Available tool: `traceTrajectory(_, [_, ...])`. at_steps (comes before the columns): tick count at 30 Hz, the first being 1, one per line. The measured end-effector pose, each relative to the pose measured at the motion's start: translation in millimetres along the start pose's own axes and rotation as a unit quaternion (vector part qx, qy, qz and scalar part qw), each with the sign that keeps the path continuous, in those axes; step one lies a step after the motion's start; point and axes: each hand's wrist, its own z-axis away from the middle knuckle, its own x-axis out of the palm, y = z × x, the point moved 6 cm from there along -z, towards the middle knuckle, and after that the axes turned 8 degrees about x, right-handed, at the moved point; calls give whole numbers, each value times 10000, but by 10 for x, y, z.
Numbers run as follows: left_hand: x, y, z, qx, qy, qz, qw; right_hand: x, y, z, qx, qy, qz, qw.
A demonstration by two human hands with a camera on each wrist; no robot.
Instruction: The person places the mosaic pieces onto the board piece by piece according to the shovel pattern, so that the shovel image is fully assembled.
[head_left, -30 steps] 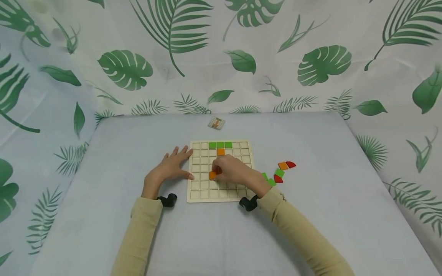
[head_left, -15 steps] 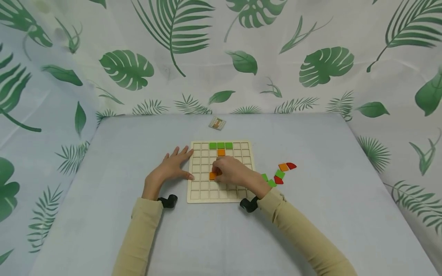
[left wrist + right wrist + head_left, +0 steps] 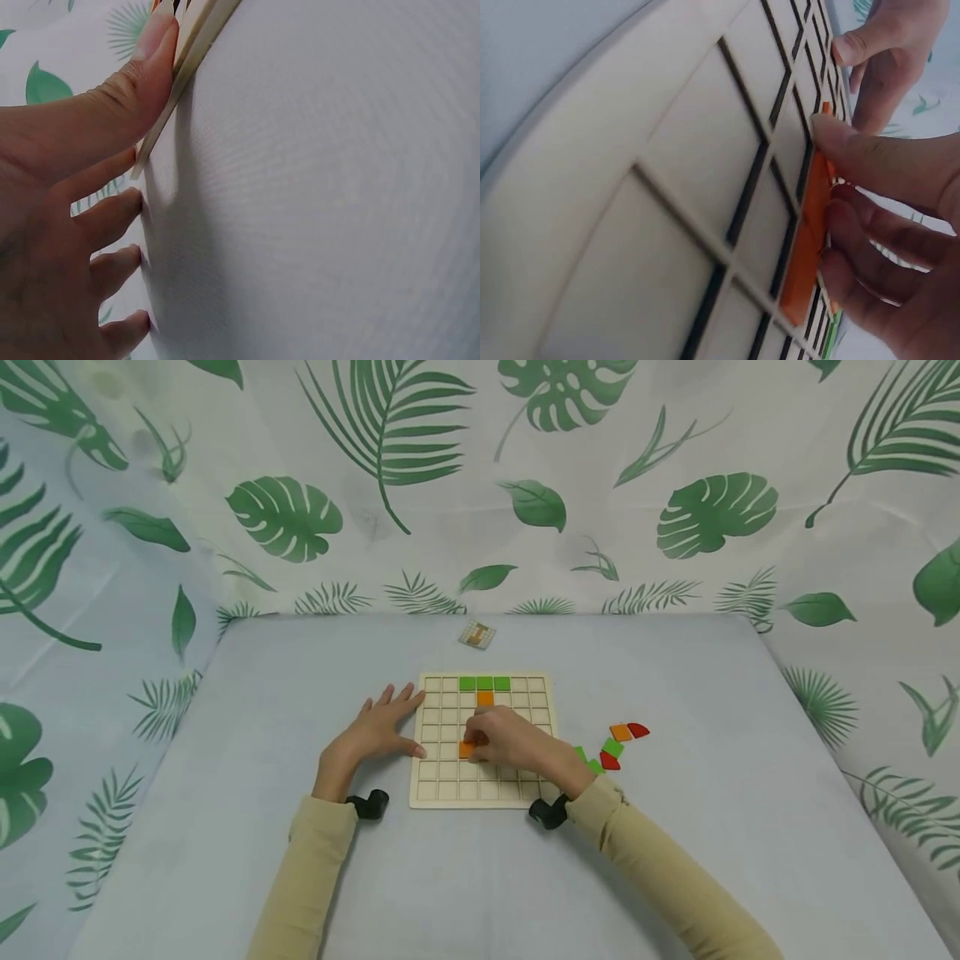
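Steadying side: the left hand [image 3: 377,731] lay spread, fingers nearly straight, thumb against the board's [image 3: 447,791] left edge, gripping nothing, probably to stop sliding.
Board position: flat on the table [image 3: 262,710], between the hands, seemingly for easy reach.
Card: the grid card [image 3: 477,634] lay beyond the board, likely to be visible.
Far row: 3 green tiles [image 3: 484,683], with 1 nearer orange square [image 3: 486,698].
Pinching side: the right hand [image 3: 506,737], fingers bent, pinched 1 orange tile [image 3: 804,255] at mid-board, apparently for precise seating.
Loose pieces [image 3: 613,748]: green, red and orange, near the right wrist, presumably for quick picking.
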Motion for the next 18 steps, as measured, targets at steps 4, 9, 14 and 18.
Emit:
traceTrajectory(4, [5,24,1,-24,-14,-6,10000,3,42,27,-215,47,-73,9997])
traceTrajectory(9, [30,16,7,-89,-33,-6,10000,-42,85,103,-518,306,-100,9981])
traceTrajectory(14, [49,14,1,-113,-50,-125,9998,-114,146,246,-735,655,-118,9951])
traceTrajectory(18, [29,35,0,-116,-97,-336,9993,-175,225,364,-650,780,-130,9947])
